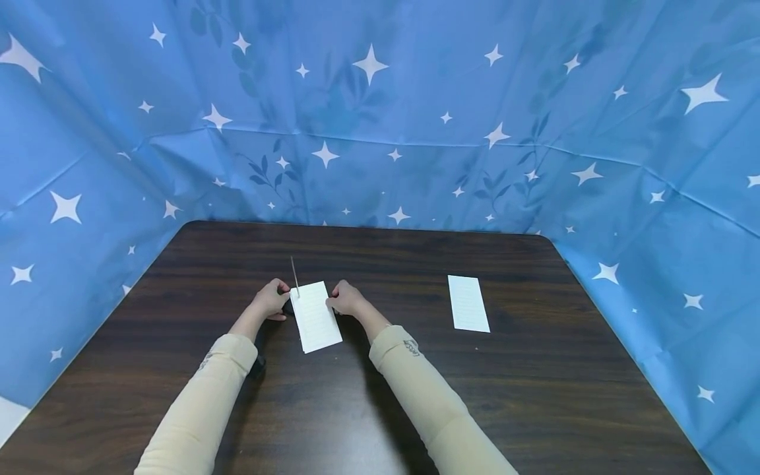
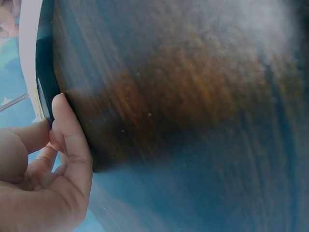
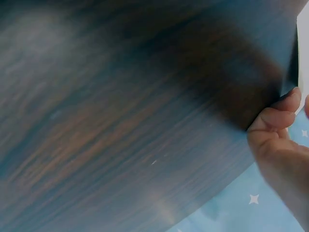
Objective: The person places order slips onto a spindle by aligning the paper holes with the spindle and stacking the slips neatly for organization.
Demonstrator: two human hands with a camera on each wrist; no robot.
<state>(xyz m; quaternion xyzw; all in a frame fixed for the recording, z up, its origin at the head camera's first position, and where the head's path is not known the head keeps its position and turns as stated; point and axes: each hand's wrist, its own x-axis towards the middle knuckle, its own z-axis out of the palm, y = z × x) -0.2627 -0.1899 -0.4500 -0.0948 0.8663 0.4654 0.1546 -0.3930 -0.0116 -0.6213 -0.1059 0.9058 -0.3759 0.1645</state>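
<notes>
A small stack of white lined paper (image 1: 317, 320) is held at the middle left of the dark table, tilted slightly. My left hand (image 1: 271, 300) pinches at its upper left side, where a black piece (image 1: 287, 307) shows beside the fingers. In the left wrist view, thumb and forefinger close on a dark strip (image 2: 45, 63) along the white edge. A thin rod (image 1: 294, 274) stands up from the paper's top left corner. My right hand (image 1: 349, 300) pinches the upper right edge, its thumb over the front. What lies behind the paper is mostly hidden.
Another white lined sheet (image 1: 469, 303) lies flat on the wood-grain table (image 1: 564, 382), to the right of my right hand. A blue curtain (image 1: 415, 178) with white stars hangs beyond the far table edge and along both sides.
</notes>
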